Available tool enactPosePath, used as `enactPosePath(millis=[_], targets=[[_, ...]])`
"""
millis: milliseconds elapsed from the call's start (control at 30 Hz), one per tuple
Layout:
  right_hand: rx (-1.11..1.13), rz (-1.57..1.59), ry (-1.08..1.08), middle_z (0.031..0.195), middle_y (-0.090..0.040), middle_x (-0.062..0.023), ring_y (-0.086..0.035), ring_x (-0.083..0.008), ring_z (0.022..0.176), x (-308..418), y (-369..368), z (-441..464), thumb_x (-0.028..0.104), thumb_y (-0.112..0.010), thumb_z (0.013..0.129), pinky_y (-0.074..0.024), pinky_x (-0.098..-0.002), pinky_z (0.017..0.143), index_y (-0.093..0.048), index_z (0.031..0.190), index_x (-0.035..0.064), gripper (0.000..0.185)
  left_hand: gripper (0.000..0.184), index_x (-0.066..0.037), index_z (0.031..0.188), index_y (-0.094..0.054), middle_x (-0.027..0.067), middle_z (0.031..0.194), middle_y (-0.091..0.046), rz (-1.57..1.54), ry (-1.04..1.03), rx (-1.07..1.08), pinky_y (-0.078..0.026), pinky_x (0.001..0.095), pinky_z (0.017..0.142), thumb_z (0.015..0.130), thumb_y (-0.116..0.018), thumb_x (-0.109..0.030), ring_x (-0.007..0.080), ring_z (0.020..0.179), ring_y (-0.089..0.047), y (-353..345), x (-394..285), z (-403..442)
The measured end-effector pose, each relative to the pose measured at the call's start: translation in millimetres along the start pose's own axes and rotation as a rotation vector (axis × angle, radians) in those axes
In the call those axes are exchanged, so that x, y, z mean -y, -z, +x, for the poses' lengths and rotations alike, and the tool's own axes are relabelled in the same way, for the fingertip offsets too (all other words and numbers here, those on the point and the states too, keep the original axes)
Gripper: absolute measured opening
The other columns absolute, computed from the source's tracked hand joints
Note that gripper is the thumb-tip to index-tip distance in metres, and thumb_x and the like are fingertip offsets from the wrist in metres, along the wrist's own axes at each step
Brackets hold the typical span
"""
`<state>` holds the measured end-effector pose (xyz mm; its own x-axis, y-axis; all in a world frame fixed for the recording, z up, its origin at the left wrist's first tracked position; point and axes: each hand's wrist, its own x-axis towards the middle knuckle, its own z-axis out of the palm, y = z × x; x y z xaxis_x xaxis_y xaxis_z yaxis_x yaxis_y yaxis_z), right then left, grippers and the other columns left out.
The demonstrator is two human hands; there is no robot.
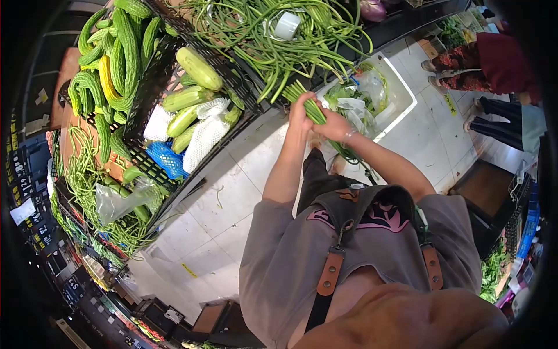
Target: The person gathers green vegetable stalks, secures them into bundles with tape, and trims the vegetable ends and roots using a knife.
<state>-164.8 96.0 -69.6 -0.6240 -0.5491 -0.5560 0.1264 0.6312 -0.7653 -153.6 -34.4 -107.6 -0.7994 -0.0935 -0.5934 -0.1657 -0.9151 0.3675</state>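
"Stem bundle (305,102): state its position relative to the grip."

"The bundle runs slantwise through the left hand (301,113), just beside the left edge of the white box (408,109). Its near ends point back toward the wearer's body; its far portion extends toward the larger pile of long green stems (258,35)."

"State the grip condition."

"The left hand is closed around the bundle. The right hand (335,124) is against its near portion, at the near left corner of the white box. Exact finger closure on the right cannot be told."

"Describe the surface."

"The pile lies on the display, beyond and to the left of the white box. The box contains leafy greens (343,93) and clear plastic. Left of it, a black crate (200,160) carries pale green squash (197,68), some in white net sleeves (203,136). Farther left are ridged green gourds (123,55) and long beans (81,168)."

"Describe the room."

"White floor tiles (235,192) extend on both sides of the box. To its right stand two people, one in patterned trousers (462,58), one in striped trousers (497,125)."
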Motion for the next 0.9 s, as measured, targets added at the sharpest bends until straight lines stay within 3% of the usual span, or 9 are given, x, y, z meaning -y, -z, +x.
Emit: enactPosePath(millis=[100,167,267,567,633,700,767,867,900], targets=[[-0.103,-0.086,0.049,0.089,-0.062,-0.022,-0.06,-0.0367,0.084,-8.5,-0.3,-28.7,0.027,-0.066,0.066,-0.0482,-0.0418,0.075,-0.055,0.104,-0.0009,0.048,0.009,-0.005,0.08,-0.051,0.0079,0.068,-0.052,-0.035,0.008,-0.045,-0.048,0.0346,0.058,0.077,-0.059,-0.007,0.0231,0.061,-0.053,-8.3,20.5,-28.0],[-0.031,-0.072,0.067,0.088,-0.062,-0.022,-0.06,-0.0368,0.082,-11.9,5.9,-53.6,0.027,-0.065,0.067,-0.0477,-0.043,0.073,-0.054,0.106,-0.0003,0.049,0.009,-0.003,0.082,-0.053,0.0087,0.07,-0.055,-0.003,-0.042,0.027,-0.049,0.0333,0.059,0.079,-0.059,-0.009,0.0227,0.064,-0.056,-16.1,32.9,-49.0],[-0.146,-0.132,0.16,0.082,-0.061,-0.023,-0.059,-0.0388,0.076,-10.9,9.3,-81.2,0.027,-0.063,0.068,-0.0477,-0.0447,0.068,-0.05,0.111,0.0003,0.052,0.015,0.002,0.088,-0.055,0.0128,0.078,-0.06,0.159,-0.106,0.078,-0.051,0.0309,0.06,0.081,-0.058,-0.011,0.0201,0.07,-0.062,-46.7,33.6,-77.8],[-0.305,-0.032,0.343,0.074,-0.06,-0.022,-0.059,-0.0387,0.069,27.3,23.0,-97.6,0.024,-0.063,0.071,-0.0482,-0.0427,0.064,-0.036,0.13,0.0,0.069,0.014,-0.002,0.09,-0.05,0.0089,0.071,-0.054,0.298,-0.18,0.29,-0.05,0.0319,0.06,0.079,-0.059,-0.004,0.02,0.062,-0.057,-104.8,-4.0,-108.1],[-0.27,-0.026,0.291,0.084,-0.06,-0.0222,-0.059,-0.038,0.075,34.7,33.3,-96.7,0.027,-0.066,0.071,-0.048,-0.0418,0.069,-0.036,0.131,-0.0002,0.073,0.016,-0.003,0.088,-0.05,0.0086,0.071,-0.054,0.31,-0.21,0.305,-0.049,0.0321,0.06,0.078,-0.062,-0.004,0.0201,0.064,-0.058,-110.1,-11.7,-109.1],[-0.134,-0.221,0.419,0.099,-0.058,-0.0219,-0.058,-0.0351,0.09,34.7,50.6,-94.3,0.034,-0.07,0.07,-0.0464,-0.0397,0.079,-0.04,0.128,0.0005,0.073,0.017,-0.003,0.086,-0.05,0.0079,0.07,-0.054,0.324,-0.216,0.324,-0.048,0.0314,0.057,0.078,-0.064,-0.003,0.0197,0.061,-0.057,-115.7,-20.7,-110.1],[-0.104,-0.105,0.391,0.112,-0.055,-0.0159,-0.054,-0.0269,0.105,31.0,74.2,-105.0,0.037,-0.072,0.072,-0.043,-0.0345,0.087,-0.051,0.117,0.0025,0.06,0.015,-0.002,0.084,-0.05,0.0067,0.068,-0.053,0.464,-0.36,0.383,-0.047,0.0298,0.054,0.078,-0.064,-0.001,0.0187,0.058,-0.056,-119.4,-29.8,-111.2],[0.014,-0.02,0.133,0.093,-0.063,-0.01,-0.061,-0.026,0.087,-11.0,95.2,-125.4,0.03,-0.063,0.08,-0.047,-0.0362,0.079,-0.058,0.106,0.0095,0.033,0.014,-0.001,0.083,-0.049,0.006,0.068,-0.054,0.542,-0.444,0.416,-0.045,0.0272,0.051,0.08,-0.063,0.0,0.0153,0.055,-0.054,-126.6,-42.2,-110.5],[0.045,-0.182,0.168,0.09,-0.063,-0.0105,-0.061,-0.0276,0.083,-27.4,95.9,-133.0,0.027,-0.061,0.08,-0.0475,-0.0372,0.077,-0.059,0.104,0.0097,0.03,0.014,-0.001,0.083,-0.049,0.0059,0.068,-0.054,0.592,-0.513,0.43,-0.045,0.0263,0.051,0.08,-0.063,0.0,0.014,0.055,-0.054,-128.6,-43.8,-109.6]])
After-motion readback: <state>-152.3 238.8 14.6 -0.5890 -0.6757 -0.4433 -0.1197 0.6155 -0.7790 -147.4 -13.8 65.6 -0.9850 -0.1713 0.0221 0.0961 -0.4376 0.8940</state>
